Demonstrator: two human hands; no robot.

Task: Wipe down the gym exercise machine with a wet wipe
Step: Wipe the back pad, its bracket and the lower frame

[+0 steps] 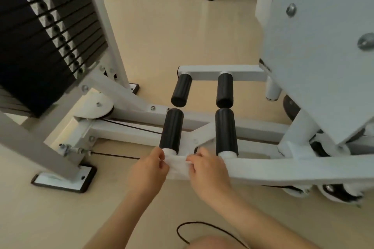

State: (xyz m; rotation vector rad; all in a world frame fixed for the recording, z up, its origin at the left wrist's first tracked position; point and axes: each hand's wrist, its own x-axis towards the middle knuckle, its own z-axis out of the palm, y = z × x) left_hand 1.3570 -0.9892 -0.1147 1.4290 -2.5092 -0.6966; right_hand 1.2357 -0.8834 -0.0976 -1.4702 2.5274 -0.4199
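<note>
A white gym machine fills the view, with a white frame bar [283, 170] running from the centre to the right. Several black foam rollers stick out of it; the near left roller [171, 130] and near right roller [225, 131] stand just beyond my hands. A white wet wipe [177, 164] is stretched over the end of the frame bar. My left hand [148, 170] pinches its left edge and my right hand [206, 168] pinches its right edge.
A black weight stack [40, 36] stands at the left in a white frame with a foot plate [64, 180] on the beige floor. A large white shroud [315, 46] rises at the right. A black cord [202, 232] loops near my knee.
</note>
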